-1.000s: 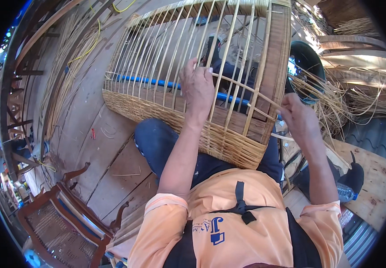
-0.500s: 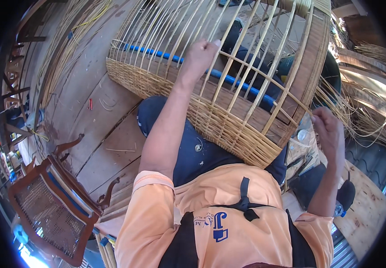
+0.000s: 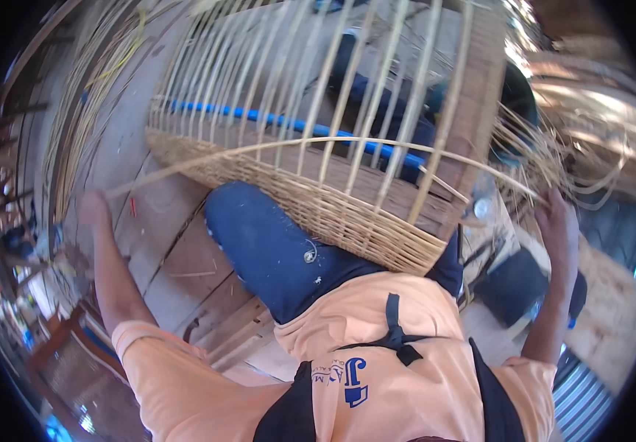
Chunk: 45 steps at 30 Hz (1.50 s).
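Hands, two, left hand (image 3: pixel 94 208), right hand (image 3: pixel 558 221), one cane strand (image 3: pixel 318 144), one basket (image 3: pixel 318 199)

One half-woven basket (image 3: pixel 318 199) lies at the centre, with about a dozen upright canes rising toward twelve o'clock. One blue rod (image 3: pixel 288 124) runs through it. One long cane (image 3: pixel 318 144) arcs across, from nine o'clock to three o'clock. Two hands show: the left hand (image 3: pixel 94 208) at nine o'clock, the right hand (image 3: pixel 558 221) at three o'clock. One wooden chair (image 3: pixel 75 361) sits at eight o'clock.
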### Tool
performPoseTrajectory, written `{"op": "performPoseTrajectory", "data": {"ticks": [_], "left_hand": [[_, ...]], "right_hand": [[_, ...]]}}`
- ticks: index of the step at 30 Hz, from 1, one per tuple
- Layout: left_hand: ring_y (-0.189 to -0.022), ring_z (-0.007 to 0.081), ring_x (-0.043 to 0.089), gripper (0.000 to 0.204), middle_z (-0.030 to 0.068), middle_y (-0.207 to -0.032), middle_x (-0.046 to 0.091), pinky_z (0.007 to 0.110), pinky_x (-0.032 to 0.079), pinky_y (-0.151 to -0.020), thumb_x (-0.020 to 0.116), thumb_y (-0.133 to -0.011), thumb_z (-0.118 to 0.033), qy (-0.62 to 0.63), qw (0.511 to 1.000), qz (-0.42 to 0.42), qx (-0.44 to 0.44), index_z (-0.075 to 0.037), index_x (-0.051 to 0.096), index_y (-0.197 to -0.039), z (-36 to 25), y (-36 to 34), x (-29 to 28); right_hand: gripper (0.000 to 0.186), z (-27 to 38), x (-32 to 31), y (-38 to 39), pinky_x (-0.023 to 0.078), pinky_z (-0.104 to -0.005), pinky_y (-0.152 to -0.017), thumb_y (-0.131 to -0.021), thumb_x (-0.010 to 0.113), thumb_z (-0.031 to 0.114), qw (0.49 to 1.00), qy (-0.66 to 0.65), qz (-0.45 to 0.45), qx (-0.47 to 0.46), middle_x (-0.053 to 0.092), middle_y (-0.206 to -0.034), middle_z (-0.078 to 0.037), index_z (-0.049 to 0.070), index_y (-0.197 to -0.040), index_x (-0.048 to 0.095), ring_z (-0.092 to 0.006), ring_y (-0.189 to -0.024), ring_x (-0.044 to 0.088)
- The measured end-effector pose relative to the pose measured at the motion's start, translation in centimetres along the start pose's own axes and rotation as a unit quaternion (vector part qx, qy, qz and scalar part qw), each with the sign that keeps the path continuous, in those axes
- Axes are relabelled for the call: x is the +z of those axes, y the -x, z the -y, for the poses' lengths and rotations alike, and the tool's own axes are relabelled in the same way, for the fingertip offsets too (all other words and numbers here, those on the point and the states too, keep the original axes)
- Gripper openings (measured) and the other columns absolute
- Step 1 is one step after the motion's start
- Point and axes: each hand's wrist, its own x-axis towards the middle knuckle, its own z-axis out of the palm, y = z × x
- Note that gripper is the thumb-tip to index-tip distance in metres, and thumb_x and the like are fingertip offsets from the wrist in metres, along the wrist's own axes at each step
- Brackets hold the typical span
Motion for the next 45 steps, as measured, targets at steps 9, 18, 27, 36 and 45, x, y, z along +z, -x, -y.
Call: {"op": "performPoseTrajectory", "data": {"ticks": [9,18,27,36,45], "left_hand": [[-0.116,0.0362,0.048,0.048,0.0224,-0.129,0.048,0.043,0.035,-0.102,0.051,-0.091,-0.033,0.298,0.853,0.001,0.428,0.002,0.05,-0.124,-32.6,18.2,-13.8],[-0.079,0.0324,0.055,0.029,0.0122,-0.078,0.056,0.044,0.04,-0.074,0.06,-0.085,-0.032,0.332,0.827,-0.082,0.446,-0.004,0.056,-0.079,-33.6,19.0,-16.5],[-0.071,0.0336,0.06,0.03,0.0183,-0.074,0.061,0.043,0.044,-0.063,0.052,-0.088,-0.026,0.285,0.891,0.033,0.352,0.001,0.062,-0.084,-22.4,6.7,-0.8],[-0.113,0.0334,0.053,0.04,0.0223,-0.118,0.056,0.04,0.04,-0.097,0.058,-0.084,-0.018,0.283,0.934,0.112,0.186,0.002,0.055,-0.118,-16.7,7.7,-9.0],[-0.08,0.0281,0.056,0.019,0.0064,-0.075,0.056,0.045,0.043,-0.075,0.062,-0.083,-0.028,0.307,0.829,-0.127,0.45,-0.01,0.06,-0.084,-32.4,19.8,-16.6]], "right_hand": [[0.008,-10.2,-4.0,4.6,0.045,-0.0362,-0.06,-0.081,0.059,0.0,0.957,0.08,-0.278,-0.002,0.058,-0.075,-0.018,0.0,-0.089,0.057,-0.0329,-0.066,0.058],[0.018,-15.9,-10.5,11.9,0.047,-0.0369,-0.072,-0.089,0.059,0.019,0.864,0.272,-0.415,0.086,0.066,-0.092,-0.01,0.009,-0.103,0.062,-0.027,-0.081,0.062],[0.012,-13.2,-5.9,11.9,0.046,-0.0376,-0.073,-0.087,0.058,0.01,0.916,0.216,-0.322,0.106,0.063,-0.083,-0.012,0.005,-0.098,0.061,-0.0284,-0.079,0.06],[0.019,-8.4,0.8,12.0,0.048,-0.0309,-0.078,-0.085,0.056,0.001,0.95,-0.019,-0.295,0.095,0.064,-0.093,-0.012,0.001,-0.104,0.059,-0.0221,-0.087,0.062],[0.02,-7.9,-0.9,14.9,0.044,-0.0241,-0.083,-0.093,0.055,0.011,0.903,-0.107,-0.391,0.143,0.06,-0.094,-0.006,-0.003,-0.107,0.059,-0.011,-0.088,0.055]]}}
